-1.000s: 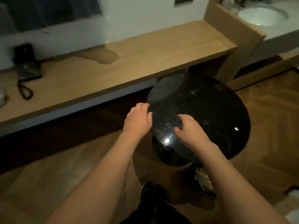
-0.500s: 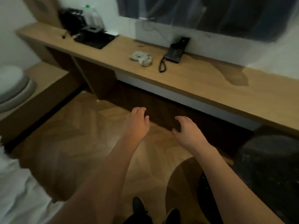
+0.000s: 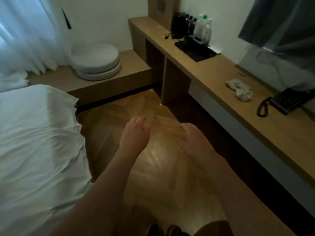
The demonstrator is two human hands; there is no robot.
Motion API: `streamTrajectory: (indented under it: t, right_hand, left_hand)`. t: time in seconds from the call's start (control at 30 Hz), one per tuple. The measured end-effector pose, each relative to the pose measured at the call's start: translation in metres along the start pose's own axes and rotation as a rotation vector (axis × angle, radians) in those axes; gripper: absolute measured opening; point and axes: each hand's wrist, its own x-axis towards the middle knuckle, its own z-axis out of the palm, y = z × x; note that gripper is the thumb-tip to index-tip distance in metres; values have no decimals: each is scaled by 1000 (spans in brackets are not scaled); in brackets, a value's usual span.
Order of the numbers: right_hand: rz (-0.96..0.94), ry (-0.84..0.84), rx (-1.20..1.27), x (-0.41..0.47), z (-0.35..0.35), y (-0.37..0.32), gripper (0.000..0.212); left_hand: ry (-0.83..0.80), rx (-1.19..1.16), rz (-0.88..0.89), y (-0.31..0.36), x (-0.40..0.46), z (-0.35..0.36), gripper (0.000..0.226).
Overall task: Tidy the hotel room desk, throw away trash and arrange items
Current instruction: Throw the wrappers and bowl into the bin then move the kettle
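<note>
While both hands (image 3: 134,133) hover empty, desk (image 3: 213,74) edge runs right.

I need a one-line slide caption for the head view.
Both hands, left and right, hover empty over the floor beside the desk with crumpled tissue and phone.

No text can be read: the telephone (image 3: 289,101) keypad at right and the bottle (image 3: 205,30) labels at upper right are too blurred to make out.

Hotel room, white bed (image 3: 34,142), long desk (image 3: 213,72) (phone (image 3: 289,101), bottles (image 3: 203,26))
</note>
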Motion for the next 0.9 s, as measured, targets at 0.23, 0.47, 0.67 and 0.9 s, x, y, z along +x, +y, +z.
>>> streamTrajectory:
  t: [0.23, 0.47, 0.67, 0.9]
  right_hand:
    - [-46, -55, 2, 94, 9, -35, 58]
    - [-164, -29, 26, 219, -12, -73, 58]
    - [-244, -29, 22, 310, -25, -114, 58]
    - [-251, -70, 4, 422, -17, -161, 59]
  left_hand:
    - [36, 24, -46, -29, 70, -12, 43]
    - [108, 112, -136, -48, 183, -44, 44]
    - [173, 128, -185, -62, 270, -63, 43]
    - [167, 115, -211, -109, 375, -71, 41]
